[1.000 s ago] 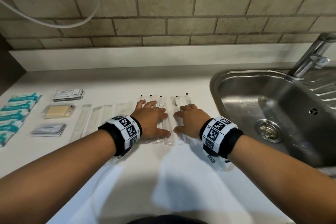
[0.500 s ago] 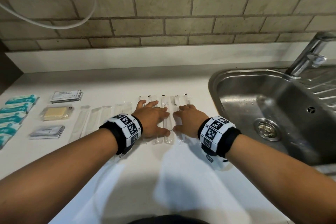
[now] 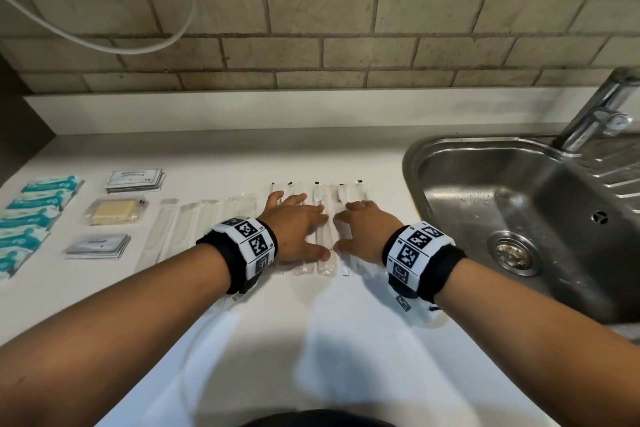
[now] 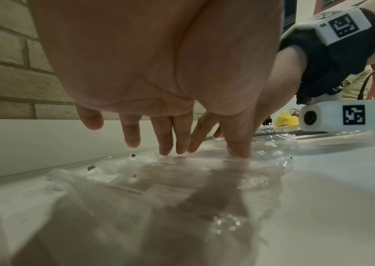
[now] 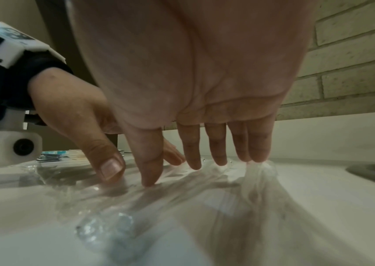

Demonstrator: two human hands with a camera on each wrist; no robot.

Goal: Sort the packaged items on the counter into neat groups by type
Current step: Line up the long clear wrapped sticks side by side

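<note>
Clear plastic sleeves (image 3: 325,236), black-tipped at the far ends, lay in a row on the white tabletop (image 3: 311,322) beside the sink (image 3: 519,204) as I pressed them with flat, straight fingers, holding nothing. My left hand (image 3: 294,229) and right hand (image 3: 363,229) had drawn closer together than a second earlier, thumbs nearly meeting, closing up the row. With the teal packets (image 3: 31,215) and sachet stacks (image 3: 135,180) already grouped at left, the sorting looked nearly finished.

A kitchen: white counter (image 3: 311,340), steel sink (image 3: 540,204) with tap (image 3: 595,114), brick-tile wall (image 3: 346,28).
</note>
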